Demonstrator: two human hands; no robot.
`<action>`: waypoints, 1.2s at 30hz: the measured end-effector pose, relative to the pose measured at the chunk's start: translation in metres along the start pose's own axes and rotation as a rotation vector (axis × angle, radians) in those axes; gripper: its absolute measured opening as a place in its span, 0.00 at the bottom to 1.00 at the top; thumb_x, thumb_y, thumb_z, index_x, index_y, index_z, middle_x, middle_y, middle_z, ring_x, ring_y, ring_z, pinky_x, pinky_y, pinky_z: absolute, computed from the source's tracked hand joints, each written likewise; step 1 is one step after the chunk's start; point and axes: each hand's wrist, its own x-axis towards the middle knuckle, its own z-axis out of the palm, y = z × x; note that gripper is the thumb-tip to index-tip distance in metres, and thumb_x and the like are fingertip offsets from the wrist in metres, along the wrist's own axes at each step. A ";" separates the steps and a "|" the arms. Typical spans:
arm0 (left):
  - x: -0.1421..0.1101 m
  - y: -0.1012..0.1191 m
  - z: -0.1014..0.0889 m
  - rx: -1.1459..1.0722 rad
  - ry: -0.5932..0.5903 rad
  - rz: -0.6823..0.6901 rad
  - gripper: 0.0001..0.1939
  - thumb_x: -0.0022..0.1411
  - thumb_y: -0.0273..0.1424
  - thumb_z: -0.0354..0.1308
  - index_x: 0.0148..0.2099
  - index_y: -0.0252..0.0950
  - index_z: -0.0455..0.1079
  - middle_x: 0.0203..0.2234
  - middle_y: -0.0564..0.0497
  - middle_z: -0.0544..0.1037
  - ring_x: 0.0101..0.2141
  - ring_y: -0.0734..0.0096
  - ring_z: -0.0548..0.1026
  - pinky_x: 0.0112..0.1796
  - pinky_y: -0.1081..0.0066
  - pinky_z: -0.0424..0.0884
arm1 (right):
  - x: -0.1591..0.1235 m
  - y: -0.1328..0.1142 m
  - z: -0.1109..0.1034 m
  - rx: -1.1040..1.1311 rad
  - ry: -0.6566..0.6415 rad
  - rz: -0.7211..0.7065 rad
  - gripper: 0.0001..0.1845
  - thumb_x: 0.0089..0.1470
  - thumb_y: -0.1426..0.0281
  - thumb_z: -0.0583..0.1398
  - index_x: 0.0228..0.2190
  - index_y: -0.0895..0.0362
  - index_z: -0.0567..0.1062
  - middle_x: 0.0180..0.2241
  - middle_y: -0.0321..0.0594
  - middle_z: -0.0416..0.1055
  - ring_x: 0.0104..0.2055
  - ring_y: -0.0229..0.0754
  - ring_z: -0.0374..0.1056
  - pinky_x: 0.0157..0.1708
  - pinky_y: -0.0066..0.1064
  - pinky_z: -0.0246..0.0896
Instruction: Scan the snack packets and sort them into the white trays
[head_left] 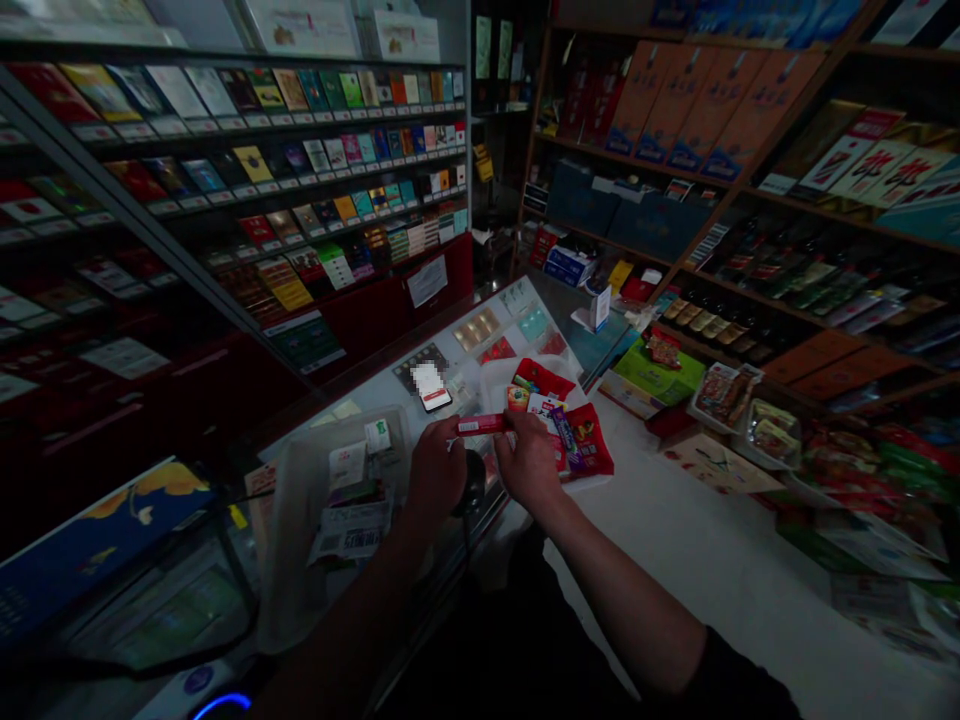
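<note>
A narrow red packet with a white barcode label (482, 425) is held level between my two hands above the glass counter. My left hand (437, 468) pinches its left end, and my right hand (529, 458) is closed on its right end. Just below the packet, between my hands, is a dark rounded device (471, 484), partly hidden by my left hand. Beyond my right hand lies a white tray (495, 375) with red snack bags (596, 440) and a purple packet (566, 437). A phone with a lit screen (433, 388) lies on the counter past my left hand.
A pale plastic bin (289, 540) with several packets stands left of my left arm. Further left is a blue box (97, 540). Shelves of cigarette packs (345, 150) rise behind the counter (375, 392). Boxes, bottles and snack trays (769, 435) line the right side.
</note>
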 end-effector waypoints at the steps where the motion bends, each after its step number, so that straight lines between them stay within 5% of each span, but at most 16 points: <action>1: 0.000 -0.001 -0.001 0.002 -0.007 0.002 0.21 0.64 0.27 0.49 0.55 0.34 0.74 0.52 0.40 0.78 0.53 0.57 0.76 0.58 0.55 0.71 | 0.000 0.001 0.002 -0.004 -0.004 -0.006 0.21 0.58 0.73 0.59 0.53 0.64 0.76 0.49 0.55 0.76 0.53 0.53 0.71 0.58 0.43 0.65; 14: 0.006 -0.030 -0.013 0.096 -0.104 0.050 0.22 0.67 0.31 0.47 0.58 0.33 0.74 0.56 0.40 0.78 0.57 0.56 0.75 0.61 0.55 0.68 | 0.000 0.003 0.018 0.070 -0.071 0.081 0.22 0.58 0.74 0.59 0.53 0.61 0.77 0.51 0.51 0.79 0.52 0.49 0.75 0.57 0.39 0.67; 36: 0.002 -0.082 -0.014 -0.303 -0.213 -0.182 0.29 0.72 0.48 0.44 0.60 0.35 0.73 0.54 0.41 0.81 0.57 0.55 0.76 0.57 0.54 0.72 | 0.001 0.028 0.047 0.093 -0.145 0.156 0.19 0.60 0.75 0.57 0.49 0.56 0.81 0.46 0.43 0.82 0.48 0.44 0.78 0.53 0.34 0.69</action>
